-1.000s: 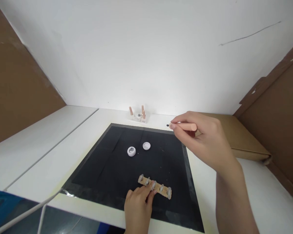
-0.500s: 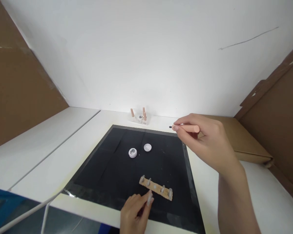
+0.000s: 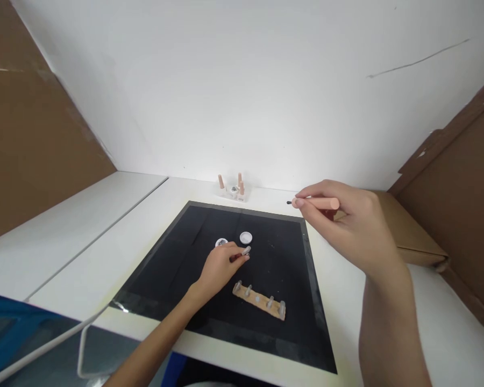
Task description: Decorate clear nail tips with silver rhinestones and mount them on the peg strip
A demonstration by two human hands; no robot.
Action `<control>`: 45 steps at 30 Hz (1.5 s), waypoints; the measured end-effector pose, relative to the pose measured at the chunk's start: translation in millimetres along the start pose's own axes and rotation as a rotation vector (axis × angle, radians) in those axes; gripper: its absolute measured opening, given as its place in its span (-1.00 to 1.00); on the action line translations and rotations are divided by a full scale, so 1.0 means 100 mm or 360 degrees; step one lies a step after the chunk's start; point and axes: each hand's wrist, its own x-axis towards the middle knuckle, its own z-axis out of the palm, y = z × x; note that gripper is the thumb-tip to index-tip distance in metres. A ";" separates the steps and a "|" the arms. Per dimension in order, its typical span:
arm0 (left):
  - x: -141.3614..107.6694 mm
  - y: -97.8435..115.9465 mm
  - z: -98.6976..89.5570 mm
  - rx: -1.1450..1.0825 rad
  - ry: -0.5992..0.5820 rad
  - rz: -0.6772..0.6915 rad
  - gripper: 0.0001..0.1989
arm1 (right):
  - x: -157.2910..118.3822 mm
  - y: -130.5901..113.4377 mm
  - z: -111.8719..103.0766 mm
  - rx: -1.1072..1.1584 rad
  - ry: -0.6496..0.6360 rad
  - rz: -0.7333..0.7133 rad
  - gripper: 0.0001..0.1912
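Observation:
My left hand (image 3: 221,262) reaches over the black mat, its thumb and fingers pinching a small greyish false nail tip (image 3: 246,250). Partly behind that hand is a small round white jar (image 3: 221,243) with silvery contents. A white lid (image 3: 246,237) lies beside it, to the right. Raised at the right, my right hand (image 3: 342,217) grips a nail polish brush by its peach handle (image 3: 320,203); its dark bristles point left. On the mat nearer me rests a tan strip (image 3: 263,304), with several more greyish nail tips standing on it and a pale round spot near its middle.
The black mat (image 3: 169,269) covers much of the white table. Against the wall stands a clear holder with peach-capped bottles (image 3: 241,188). A cardboard box (image 3: 411,236) lies at the right, and cardboard panels (image 3: 32,123) flank both sides.
My left hand has moved away from the front edge, past the tan strip to the jar and lid, carrying the nail tip. My right hand keeps hold of the brush, nearly still.

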 end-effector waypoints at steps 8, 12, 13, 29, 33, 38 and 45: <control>0.18 -0.04 0.20 -0.0077 -0.0432 -0.0033 -0.69 | -0.02 -0.02 -0.01 0.0007 0.0008 0.0112 -0.91; 0.23 -0.10 0.24 -0.0088 -0.0481 -0.0060 -0.69 | -0.02 -0.01 -0.01 -0.0011 0.0026 0.0148 -0.92; 0.23 -0.11 0.24 -0.0087 -0.0487 -0.0063 -0.69 | -0.02 -0.01 -0.01 -0.0017 0.0017 0.0149 -0.92; 0.19 -0.15 0.22 0.0021 -0.0449 0.0022 -0.68 | -0.01 -0.03 -0.01 -0.0026 -0.0037 0.0135 -0.86; 0.13 -0.12 0.13 -0.0024 -0.0302 0.0060 -0.77 | -0.01 -0.01 -0.01 -0.0024 -0.0051 0.0128 -0.86; 0.01 -0.22 -0.14 -0.0098 0.0026 0.0085 -0.75 | -0.01 0.02 0.00 -0.0026 -0.0040 0.0144 -0.86; -0.03 -0.58 -0.34 -0.0193 0.0144 -0.0055 -0.38 | 0.03 0.02 0.00 -0.0013 -0.0075 0.0156 -0.85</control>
